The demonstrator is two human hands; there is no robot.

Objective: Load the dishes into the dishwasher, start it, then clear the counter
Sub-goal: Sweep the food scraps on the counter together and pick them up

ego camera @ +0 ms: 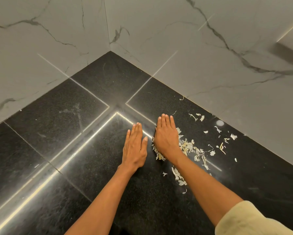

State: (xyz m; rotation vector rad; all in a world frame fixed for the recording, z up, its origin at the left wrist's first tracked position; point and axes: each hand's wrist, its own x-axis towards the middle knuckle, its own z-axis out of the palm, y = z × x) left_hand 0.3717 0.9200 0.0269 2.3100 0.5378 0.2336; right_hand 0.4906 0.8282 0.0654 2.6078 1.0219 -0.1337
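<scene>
In the head view no dishes and no dishwasher are seen, so the loading and starting cannot be checked from here. By judgement the last step, clearing the bench, is in hand and only partly done.

The left hand is laid flat on the bench, palm down, its fingers pressed together and holding nothing. The right hand is laid just beside it, also palm down with fingers pressed together, and it is set on the near edge of the scraps. A thick heap of these pale peelings is gathered under and just right of the right palm. A trail of them is strung back along the right forearm. Loose bits are scattered further right of the fingers, toward the wall, and a few thin slivers are left beyond the fingertips. All of this is still to be swept together and carried off. To the left of the left hand the bench is seen bare but for smears.

The bench is of polished black speckled stone, cut by thin bright seams, and light strips are mirrored in it. It is set into a corner between two walls of grey-veined pale marble tile. A pale sleeve is seen on the right arm.
</scene>
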